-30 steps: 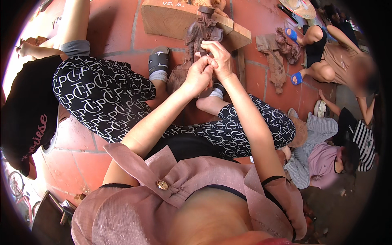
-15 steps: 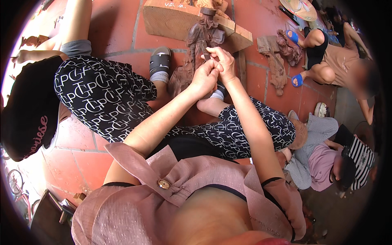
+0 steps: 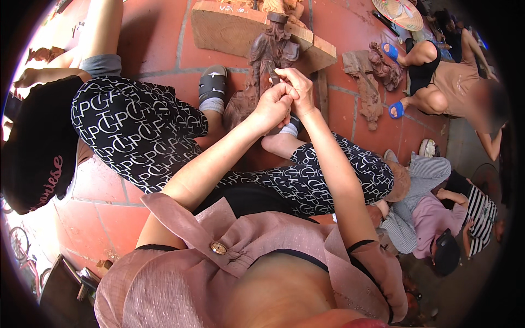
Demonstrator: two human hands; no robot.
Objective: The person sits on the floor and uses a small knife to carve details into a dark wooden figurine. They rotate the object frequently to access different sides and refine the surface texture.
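A dark reddish-brown carved wooden figure (image 3: 266, 49) stands upright on the floor between my feet, leaning against a pale wood block. In front of it my left hand (image 3: 273, 106) and my right hand (image 3: 298, 87) are closed together, the fingers overlapping. From between them sticks a thin, flat, dark brown tool (image 3: 273, 74), perhaps a carving chisel, its tip pointing up at the figure's front. Both hands seem to grip it, though my fingers hide most of its length. I cannot tell whether the tip touches the wood.
The pale wood block (image 3: 229, 31) lies behind the figure, with light carvings on it. More carved pieces (image 3: 365, 90) lie on the red tiles to the right, near a person in blue slippers (image 3: 397, 109). Other people sit close on the left and lower right. A woven hat (image 3: 398, 13) is at the far right.
My hands and the tool have shifted very slightly down and left, still closed together. At the right, the person in the pink top has moved their head lower.
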